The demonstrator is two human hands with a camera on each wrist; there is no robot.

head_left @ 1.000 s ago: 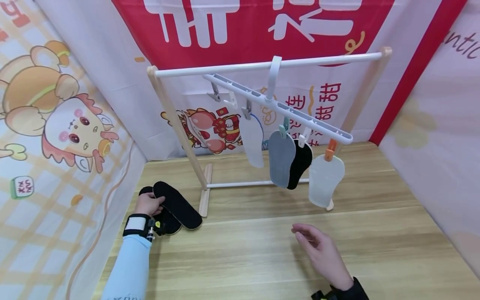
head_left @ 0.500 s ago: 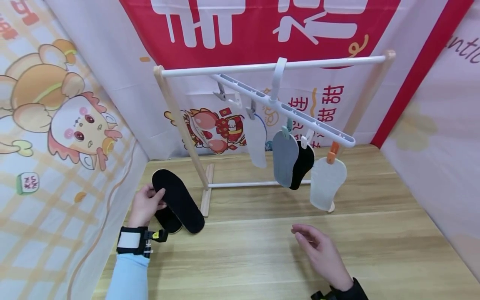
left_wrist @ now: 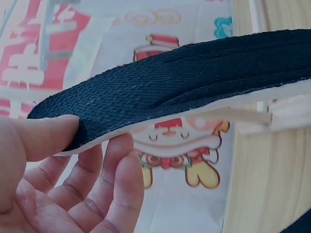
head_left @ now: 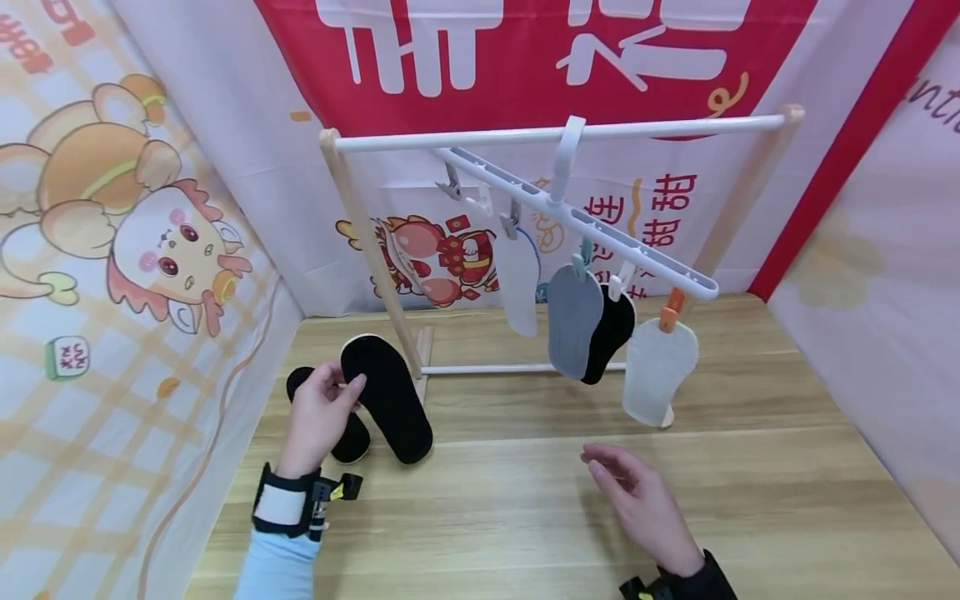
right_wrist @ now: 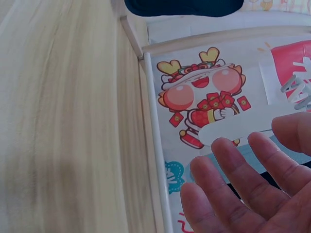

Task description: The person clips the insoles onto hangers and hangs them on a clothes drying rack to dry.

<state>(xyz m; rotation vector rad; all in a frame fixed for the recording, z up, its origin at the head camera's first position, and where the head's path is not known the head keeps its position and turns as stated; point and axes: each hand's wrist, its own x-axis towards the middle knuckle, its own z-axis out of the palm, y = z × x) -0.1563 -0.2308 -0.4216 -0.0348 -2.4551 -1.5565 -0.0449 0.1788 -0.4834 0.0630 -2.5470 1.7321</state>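
In the head view my left hand (head_left: 318, 417) pinches a black insole (head_left: 390, 404) by its edge and holds it up over the table's left side. The left wrist view shows the thumb on the insole's dark ribbed face (left_wrist: 146, 82) and fingers behind its pale underside. A second black insole (head_left: 351, 440) lies on the table, partly hidden behind that hand. My right hand (head_left: 637, 504) hovers over the table at the front right, fingers loosely bent, holding nothing. Beyond it a grey-white clip hanger (head_left: 525, 196) carries a white insole (head_left: 519, 287), a grey one, a black one and another white one.
The hanger hooks over the white top bar (head_left: 465, 140) of a wooden-legged rack. An orange clip (head_left: 669, 315) is at the hanger's near end. Unused clips (head_left: 450, 185) hang at its far end. Printed cloth walls stand left, behind and right of the wooden table (head_left: 487, 517).
My left hand has lifted one black insole from the pair and carried it to the right, uncovering more of the other. The right hand has stayed in place.
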